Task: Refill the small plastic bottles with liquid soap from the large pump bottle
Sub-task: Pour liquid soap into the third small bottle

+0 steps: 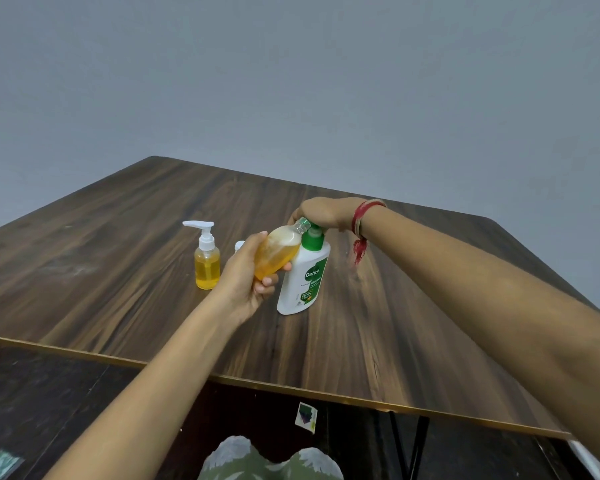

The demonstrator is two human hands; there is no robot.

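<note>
The large pump bottle (303,282) stands upright on the table (118,271). The right hand (321,213) covers its pump head, fingers curled over it. The left hand (246,271), arm extended, grips a small bottle (278,252), which is tilted with its neck at the nozzle. A second small bottle (207,265) stands to the left of the large pump bottle.

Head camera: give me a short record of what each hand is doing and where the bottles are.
left hand: holds a small bottle tilted, neck up at the pump spout
right hand: curled over the pump top of the big pump bottle
big pump bottle: upright on the table
second small bottle: upright, left of the hands, white pump on, yellow liquid inside
</note>
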